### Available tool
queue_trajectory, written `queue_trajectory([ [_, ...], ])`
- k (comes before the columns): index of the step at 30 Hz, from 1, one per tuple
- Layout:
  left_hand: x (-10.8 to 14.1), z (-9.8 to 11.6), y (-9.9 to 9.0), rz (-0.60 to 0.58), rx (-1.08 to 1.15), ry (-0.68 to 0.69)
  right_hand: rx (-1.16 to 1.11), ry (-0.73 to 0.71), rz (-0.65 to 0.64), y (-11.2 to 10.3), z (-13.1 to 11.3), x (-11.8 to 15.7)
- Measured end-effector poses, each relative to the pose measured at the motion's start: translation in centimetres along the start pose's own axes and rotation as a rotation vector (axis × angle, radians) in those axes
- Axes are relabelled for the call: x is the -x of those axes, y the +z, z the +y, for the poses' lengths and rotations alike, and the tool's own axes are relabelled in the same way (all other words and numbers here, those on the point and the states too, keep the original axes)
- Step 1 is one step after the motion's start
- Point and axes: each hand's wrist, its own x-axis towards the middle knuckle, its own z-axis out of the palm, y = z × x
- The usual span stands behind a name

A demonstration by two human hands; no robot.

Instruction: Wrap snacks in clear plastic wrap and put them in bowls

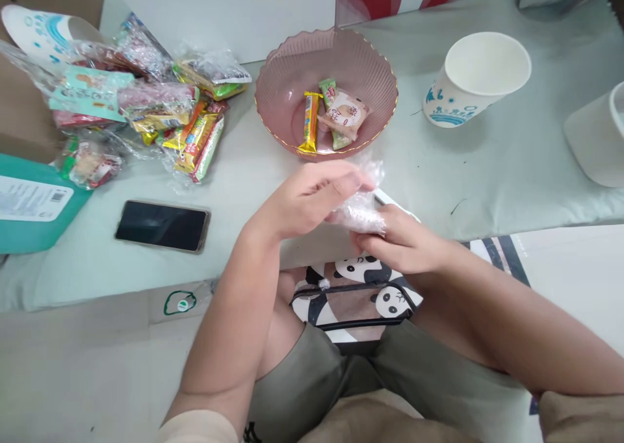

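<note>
In the head view, crumpled clear plastic (361,212) is bunched between my two hands, just in front of the pink bowl. My left hand (309,199) is closed on its upper left side, with the thumb lying over the fingers. From the lower right, my right hand (402,238) grips the same plastic with curled fingers. Whether anything is inside the plastic cannot be made out. Inside the ribbed pink bowl (273,99) with a gold rim lie a yellow-wrapped snack bar (311,123), a round snack in a pale wrapper (347,113) and a green-wrapped snack (327,91) partly under it.
Several wrapped snacks (195,134) are heaped at the left, near a tipped paper cup (43,30). A phone (162,226) lies below them, beside a teal package (29,225). Two white cups stand right, one printed blue (468,86). A panda-patterned item (355,300) sits between my legs.
</note>
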Motion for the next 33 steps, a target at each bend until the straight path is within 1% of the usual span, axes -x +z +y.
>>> queue_trajectory([
  [3,-0.2,-0.6,0.2,-0.066,-0.076,-0.057,0.035,0.044,0.053,-0.3,-0.1,0.1],
  [4,-0.3,-0.6,0.3,-0.067,-0.107,-0.074,0.098,0.053,0.073,-0.4,0.0,0.2],
  [6,-0.3,-0.7,0.5,-0.046,-0.146,-0.111,0.302,0.075,0.093,-0.5,0.3,0.1],
  [9,-0.6,-0.7,0.6,-0.072,-0.077,-0.155,0.589,0.105,0.086,-0.5,0.7,0.1],
  [11,-0.7,-0.7,0.3,-0.105,0.004,-0.167,0.649,0.081,0.083,-0.5,0.8,0.1],
  [13,-0.7,-0.7,-0.1,-0.086,0.060,-0.168,0.596,0.028,0.094,-0.8,0.7,0.4],
  [14,-0.7,-0.7,-0.3,-0.053,0.081,-0.163,0.538,0.003,0.132,-0.9,0.6,0.6],
  [15,-0.7,-0.7,-0.5,-0.003,0.107,-0.160,0.464,-0.012,0.198,-1.1,0.5,0.7],
  [16,-0.6,-0.8,-0.5,0.051,0.137,-0.164,0.378,-0.013,0.290,-1.2,0.5,0.8],
  [18,-0.6,-1.2,-0.2,0.125,0.191,-0.196,0.191,0.011,0.465,-1.3,0.4,0.8],
  [19,-0.6,-1.4,0.3,0.140,0.215,-0.211,0.111,0.028,0.504,-1.3,0.5,0.7],
  [21,-0.8,-2.0,1.4,0.126,0.231,-0.215,0.037,0.051,0.471,-1.1,0.8,0.3],
  [23,-1.1,-2.4,2.5,0.111,0.226,-0.188,0.060,0.064,0.417,-0.9,1.2,-0.1],
  [24,-1.3,-2.5,2.8,0.114,0.227,-0.179,0.073,0.073,0.422,-0.9,1.4,-0.3],
  [25,-1.5,-2.5,3.1,0.112,0.229,-0.178,0.073,0.076,0.452,-0.9,1.5,-0.4],
  [27,-1.8,-2.3,3.3,0.109,0.229,-0.183,0.040,0.069,0.568,-1.1,1.7,-0.5],
  [30,-2.1,-1.9,3.0,0.055,0.181,-0.189,0.001,0.048,0.741,-1.3,1.8,-0.4],
  [31,-2.2,-1.7,2.9,0.037,0.163,-0.184,-0.004,0.038,0.770,-1.4,1.8,-0.5],
  [33,-2.1,-1.4,2.7,0.011,0.147,-0.169,-0.006,0.014,0.788,-1.6,1.9,-0.6],
])
